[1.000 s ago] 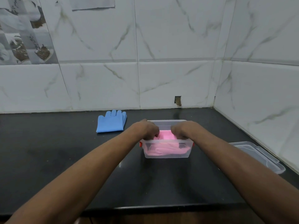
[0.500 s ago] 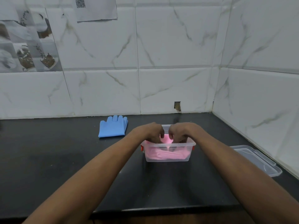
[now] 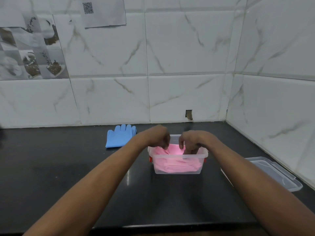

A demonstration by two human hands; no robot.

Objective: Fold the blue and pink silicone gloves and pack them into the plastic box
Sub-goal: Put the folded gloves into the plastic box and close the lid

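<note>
The pink glove lies bunched inside the plastic box, which stands on the black counter just right of the frame's centre. The glove fills the box from side to side, its long axis running left to right. Both hands are at the box's open top. The left hand hovers over the upper-left corner, fingers curled down toward the pink silicone; whether they pinch it or only touch it I cannot tell. The right hand reaches deeper, its fingers curled and dipped inside the right half of the box against the glove, apparently pressing it down rather than gripping.

The blue gloves lie flat on the counter to the upper left of the box, cuff toward the viewer and fingertips pointing at the tiled wall, so the long axis runs away from the person. They sit just beyond and left of the left hand, well apart from the right, so the left hand looks the natural one to fetch them. The clear lid rests at the frame's right edge, nearer the right arm.
</note>
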